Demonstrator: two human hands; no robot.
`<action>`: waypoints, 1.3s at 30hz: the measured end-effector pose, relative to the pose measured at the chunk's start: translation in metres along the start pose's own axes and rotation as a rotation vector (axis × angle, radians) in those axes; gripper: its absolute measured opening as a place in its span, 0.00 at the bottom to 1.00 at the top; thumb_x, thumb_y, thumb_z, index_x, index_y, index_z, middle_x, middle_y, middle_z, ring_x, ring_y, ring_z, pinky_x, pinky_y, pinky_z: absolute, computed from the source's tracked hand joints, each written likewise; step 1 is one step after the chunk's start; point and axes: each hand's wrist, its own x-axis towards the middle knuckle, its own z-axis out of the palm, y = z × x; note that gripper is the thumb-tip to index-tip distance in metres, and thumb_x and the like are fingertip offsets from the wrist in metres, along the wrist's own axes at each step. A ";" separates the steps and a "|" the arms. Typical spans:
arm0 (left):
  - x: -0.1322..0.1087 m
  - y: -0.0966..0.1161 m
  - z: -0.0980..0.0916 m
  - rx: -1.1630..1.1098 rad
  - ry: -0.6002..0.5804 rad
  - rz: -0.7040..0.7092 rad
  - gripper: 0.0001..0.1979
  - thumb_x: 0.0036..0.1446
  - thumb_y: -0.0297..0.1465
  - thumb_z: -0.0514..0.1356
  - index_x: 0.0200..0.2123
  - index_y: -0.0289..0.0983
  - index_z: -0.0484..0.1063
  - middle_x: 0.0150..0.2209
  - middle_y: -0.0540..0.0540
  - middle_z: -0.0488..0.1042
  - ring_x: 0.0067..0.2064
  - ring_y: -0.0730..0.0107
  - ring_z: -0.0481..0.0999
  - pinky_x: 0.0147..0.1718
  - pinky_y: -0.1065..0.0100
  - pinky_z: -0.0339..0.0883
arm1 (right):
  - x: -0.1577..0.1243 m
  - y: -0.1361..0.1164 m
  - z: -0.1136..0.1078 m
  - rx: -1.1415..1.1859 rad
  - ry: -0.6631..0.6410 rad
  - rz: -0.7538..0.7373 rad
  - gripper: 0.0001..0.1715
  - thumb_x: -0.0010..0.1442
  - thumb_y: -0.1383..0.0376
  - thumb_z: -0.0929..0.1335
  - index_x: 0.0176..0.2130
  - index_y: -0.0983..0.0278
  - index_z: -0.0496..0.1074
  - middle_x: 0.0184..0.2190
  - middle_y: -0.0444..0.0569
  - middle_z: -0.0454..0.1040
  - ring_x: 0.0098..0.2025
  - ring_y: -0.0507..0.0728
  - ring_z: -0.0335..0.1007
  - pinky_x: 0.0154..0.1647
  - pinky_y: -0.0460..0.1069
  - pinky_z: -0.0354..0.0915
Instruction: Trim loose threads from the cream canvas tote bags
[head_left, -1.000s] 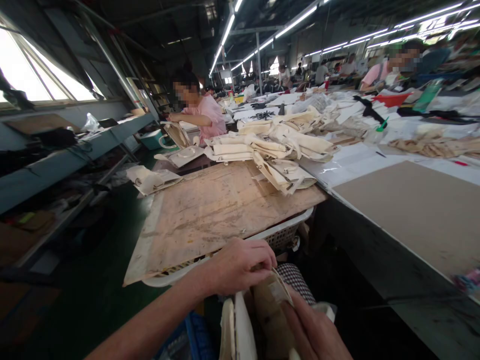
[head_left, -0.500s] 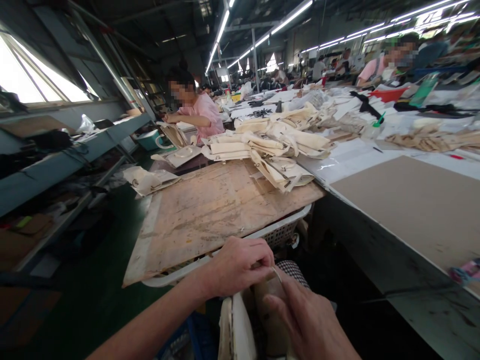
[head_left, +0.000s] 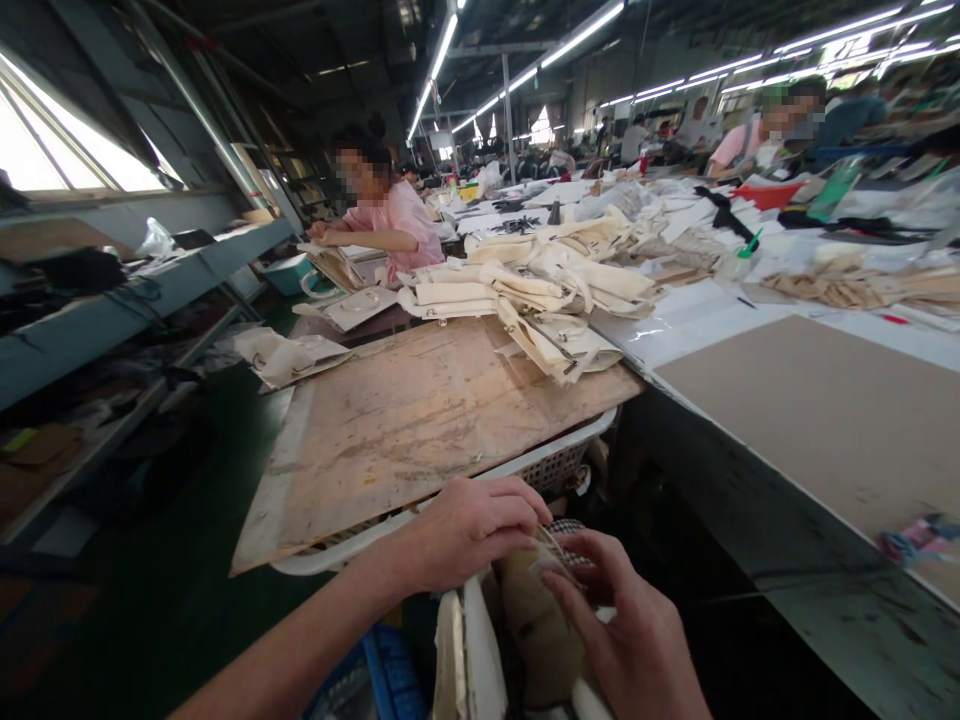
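Note:
A cream bag piece [head_left: 531,615], with pale layered panels [head_left: 466,640] beside it, is held low in front of me over my lap. My left hand [head_left: 487,525] reaches across its top, fingers bent and pinched at the upper edge. On the other side, my right hand [head_left: 622,615] grips the same edge between thumb and curled fingers. A thin pale strip or rim [head_left: 553,545] shows between the two hands. The lower part of the piece is dark and partly hidden by my right hand.
Ahead lies a worn board [head_left: 420,420] on a white plastic basket [head_left: 555,462]. Cream bag pieces [head_left: 525,290] are heaped at its far edge. A worktable [head_left: 810,400] stands to the right, a blue crate [head_left: 394,670] below. A person in pink [head_left: 401,220] works beyond the board.
My right hand has opened up slightly and shifted right along the edge, so more of the thin rim shows. My left hand stays pinched at the top. The view has shifted slightly.

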 end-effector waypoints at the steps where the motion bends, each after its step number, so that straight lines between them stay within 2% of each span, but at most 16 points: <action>1: 0.000 0.000 0.000 0.001 0.000 0.001 0.06 0.64 0.27 0.56 0.38 0.37 0.74 0.47 0.46 0.76 0.45 0.71 0.75 0.47 0.72 0.65 | 0.000 -0.002 0.000 0.007 0.018 -0.022 0.12 0.66 0.58 0.65 0.48 0.58 0.69 0.37 0.47 0.80 0.36 0.55 0.80 0.31 0.43 0.75; 4: 0.000 0.000 -0.001 0.022 -0.005 0.006 0.07 0.65 0.27 0.56 0.37 0.37 0.74 0.47 0.45 0.75 0.46 0.70 0.75 0.48 0.72 0.66 | 0.001 -0.003 -0.001 -0.056 0.037 -0.188 0.08 0.67 0.62 0.63 0.43 0.60 0.70 0.47 0.53 0.76 0.42 0.56 0.79 0.36 0.44 0.75; 8: 0.001 0.001 -0.003 0.052 -0.015 0.010 0.07 0.64 0.26 0.56 0.35 0.36 0.73 0.47 0.45 0.75 0.46 0.70 0.75 0.47 0.73 0.65 | 0.003 -0.002 -0.004 -0.178 0.045 -0.264 0.10 0.68 0.66 0.62 0.46 0.60 0.70 0.50 0.55 0.75 0.38 0.54 0.79 0.36 0.45 0.75; 13: 0.002 0.002 -0.004 0.058 -0.028 0.020 0.07 0.63 0.25 0.57 0.34 0.36 0.73 0.48 0.46 0.74 0.45 0.71 0.75 0.45 0.74 0.65 | 0.005 -0.006 -0.008 -0.276 0.035 -0.266 0.13 0.68 0.65 0.61 0.42 0.60 0.74 0.47 0.54 0.75 0.35 0.54 0.78 0.33 0.44 0.73; 18: 0.001 0.000 -0.003 0.037 -0.024 -0.006 0.06 0.64 0.26 0.56 0.36 0.36 0.73 0.48 0.45 0.75 0.47 0.69 0.75 0.48 0.72 0.65 | 0.005 -0.009 -0.010 -0.220 0.032 -0.276 0.11 0.67 0.65 0.62 0.37 0.61 0.73 0.38 0.51 0.75 0.33 0.53 0.75 0.33 0.43 0.71; 22: 0.002 -0.002 -0.001 0.048 -0.009 -0.042 0.06 0.64 0.28 0.57 0.34 0.36 0.71 0.45 0.46 0.76 0.46 0.69 0.74 0.47 0.72 0.66 | 0.006 -0.003 -0.010 -0.143 -0.014 -0.270 0.07 0.67 0.66 0.63 0.37 0.61 0.70 0.39 0.52 0.74 0.35 0.53 0.75 0.34 0.43 0.72; 26: 0.007 0.000 0.000 0.096 -0.013 -0.084 0.05 0.63 0.28 0.58 0.34 0.36 0.70 0.42 0.46 0.77 0.43 0.69 0.75 0.44 0.71 0.66 | 0.006 0.003 -0.008 -0.124 0.009 -0.260 0.06 0.67 0.67 0.64 0.36 0.61 0.69 0.41 0.52 0.75 0.40 0.55 0.76 0.39 0.46 0.72; 30: 0.012 0.003 0.000 0.113 -0.007 -0.076 0.06 0.62 0.28 0.58 0.31 0.36 0.70 0.40 0.47 0.77 0.42 0.70 0.75 0.42 0.72 0.66 | 0.005 0.005 -0.004 -0.134 0.034 -0.253 0.06 0.67 0.67 0.64 0.35 0.61 0.68 0.39 0.51 0.75 0.40 0.55 0.75 0.40 0.47 0.72; 39: 0.015 0.004 0.003 0.075 0.036 -0.070 0.08 0.57 0.23 0.60 0.26 0.36 0.67 0.36 0.49 0.77 0.38 0.72 0.74 0.39 0.74 0.64 | 0.002 0.004 0.003 -0.053 0.049 -0.137 0.11 0.68 0.63 0.62 0.33 0.60 0.65 0.37 0.49 0.74 0.37 0.55 0.73 0.37 0.49 0.68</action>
